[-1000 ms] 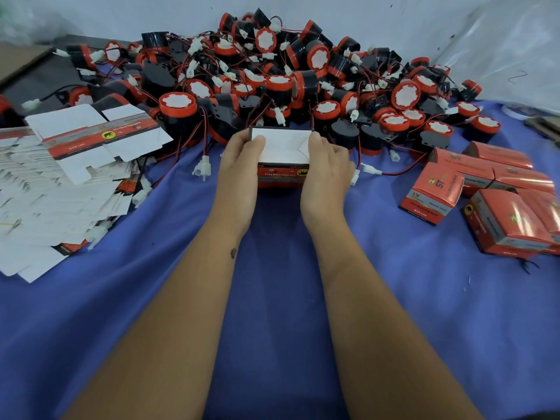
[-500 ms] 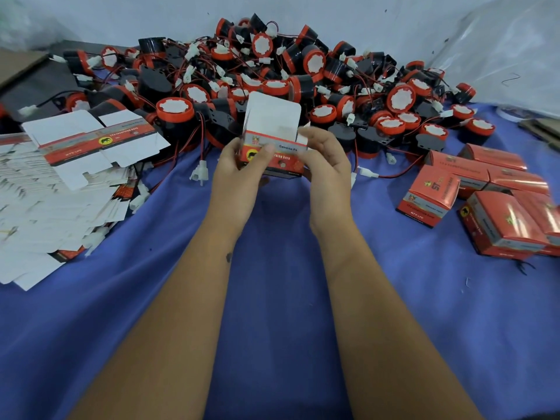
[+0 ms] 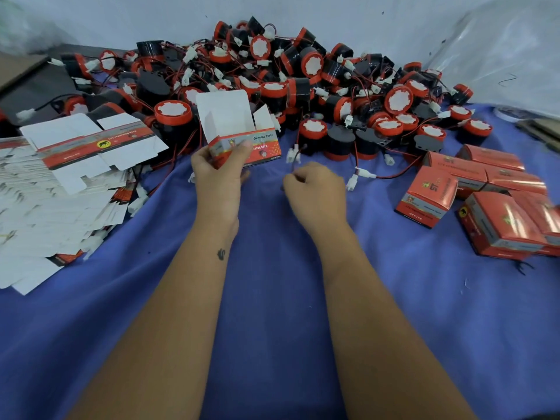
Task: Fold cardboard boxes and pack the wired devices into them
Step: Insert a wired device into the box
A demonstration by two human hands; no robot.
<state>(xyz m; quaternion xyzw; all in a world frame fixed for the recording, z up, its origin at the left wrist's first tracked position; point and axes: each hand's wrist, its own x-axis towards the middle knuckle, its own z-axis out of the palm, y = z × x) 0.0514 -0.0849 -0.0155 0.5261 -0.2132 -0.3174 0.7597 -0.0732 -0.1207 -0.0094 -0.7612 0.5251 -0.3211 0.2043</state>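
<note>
One folded box is up in your left hand, thumb across its printed front and fingers curled behind it, held just above the blue tabletop in front of the heap. Its top stands open, the white lid flap raised and the side flaps upright, and what you can see of the inside is bare white card. On the red front you can read "Genuine Parts"; the smaller line below it is too blurred to read.

Your right hand hovers just right of the box with its fingers curled in, pinching a thin dark wire that leads up to a white connector near the front of the pile.

Dozens of wired devices, black drums with red rims and white faces, lie tangled in red and black leads along the far edge of the tabletop.

At the left edge sits a spread stack of flat box blanks, white side up; the top blank shows a red band with a yellow oval holding a black animal figure.

Near the right edge lies a cluster of closed red boxes. The nearest upright one carries a logo with large "ST" letters and a line that seems to read "QTY: 1 PC". You cannot tell what those closed boxes contain.
</note>
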